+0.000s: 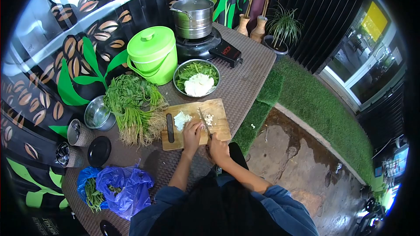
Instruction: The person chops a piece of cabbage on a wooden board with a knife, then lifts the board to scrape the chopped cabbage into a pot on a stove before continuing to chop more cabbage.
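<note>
A wooden cutting board (218, 107) lies on the brown table at the near edge. My right hand (218, 149) is closed round the handle of a knife (203, 118), whose blade points away over the board. Small chopped white pieces (208, 119) lie by the blade, and a larger white heap (180, 120) is to their left. My left hand (192, 135) rests on the board left of the blade, fingers bent; whatever lies under its fingertips is too small to make out. Beyond the board, a metal bowl (176, 88) holds cut greens and white pieces.
Rooted greens (135, 105) lie left of the board. Behind are a green lidded bucket (151, 57) and a steel pot (192, 19) on a black stove (199, 49). At left are a metal bowl (99, 114), utensil holders (81, 134) and a blue plastic bag (127, 188).
</note>
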Motion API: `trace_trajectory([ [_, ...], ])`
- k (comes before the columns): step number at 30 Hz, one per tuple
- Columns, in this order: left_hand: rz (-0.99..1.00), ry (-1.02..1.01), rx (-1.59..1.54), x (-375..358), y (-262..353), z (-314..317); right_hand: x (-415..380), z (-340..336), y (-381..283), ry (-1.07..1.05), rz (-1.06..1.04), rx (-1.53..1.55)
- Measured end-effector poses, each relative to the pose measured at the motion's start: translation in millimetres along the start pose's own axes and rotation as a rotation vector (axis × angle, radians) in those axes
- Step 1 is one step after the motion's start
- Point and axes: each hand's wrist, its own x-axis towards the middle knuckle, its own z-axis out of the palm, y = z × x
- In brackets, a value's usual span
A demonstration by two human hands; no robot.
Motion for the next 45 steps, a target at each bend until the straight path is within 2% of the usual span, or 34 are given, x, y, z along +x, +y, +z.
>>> trace_trajectory([
  [5,0.079,0.056,-0.098,0,4,-10,12,-9,4,0.036,-0.106,-0.068],
  [8,0.003,0.043,-0.033,-4,10,-21,4,-33,-1,-0.024,-0.144,0.009],
  [10,-0.110,0.099,0.162,-4,16,-26,2,-19,0,-0.022,-0.123,0.000],
  [11,-0.110,0.101,0.162,-3,14,-26,3,-13,0,-0.018,-0.100,-0.010],
  [13,-0.109,0.283,0.253,-1,8,-25,8,-6,-2,-0.020,-0.068,0.006],
  [15,-0.141,0.311,0.267,1,0,-21,14,-5,-1,-0.025,-0.042,0.021],
  [17,-0.173,0.331,0.281,0,-10,-20,24,-14,2,-0.007,-0.117,0.023],
  [19,-0.231,0.280,0.085,3,-18,-22,24,-24,1,-0.027,-0.110,0.030],
  [22,-0.320,0.295,0.003,7,-22,-29,16,-28,-4,-0.058,-0.100,0.032],
  [26,-0.247,0.344,-0.082,36,-2,-33,14,-6,2,0.009,-0.118,0.066],
  [28,-0.029,0.368,-0.060,67,9,-27,13,-3,0,0.030,-0.112,0.010],
  [31,0.093,0.366,-0.027,115,21,-14,13,-5,3,0.021,-0.114,0.030],
  [33,0.121,0.156,0.075,136,18,-3,11,-12,3,-0.004,-0.101,0.024],
  [37,0.111,0.064,0.234,145,24,-2,10,-19,4,-0.019,-0.104,0.021],
  [38,0.111,0.062,0.236,143,26,-5,10,-19,4,-0.020,-0.103,0.022],
  [40,0.243,0.224,0.305,134,32,-13,10,-17,4,-0.003,-0.114,0.032],
  [41,0.236,0.225,0.310,126,31,-18,10,-16,5,-0.011,-0.119,0.031],
  [43,0.121,0.205,0.046,103,17,-29,9,-20,5,-0.021,-0.122,0.031],
  [44,0.117,0.208,0.052,89,8,-34,10,-21,5,-0.026,-0.129,0.031],
  [45,-0.077,0.075,-0.034,71,-8,-36,12,-22,5,-0.035,-0.129,0.043],
])
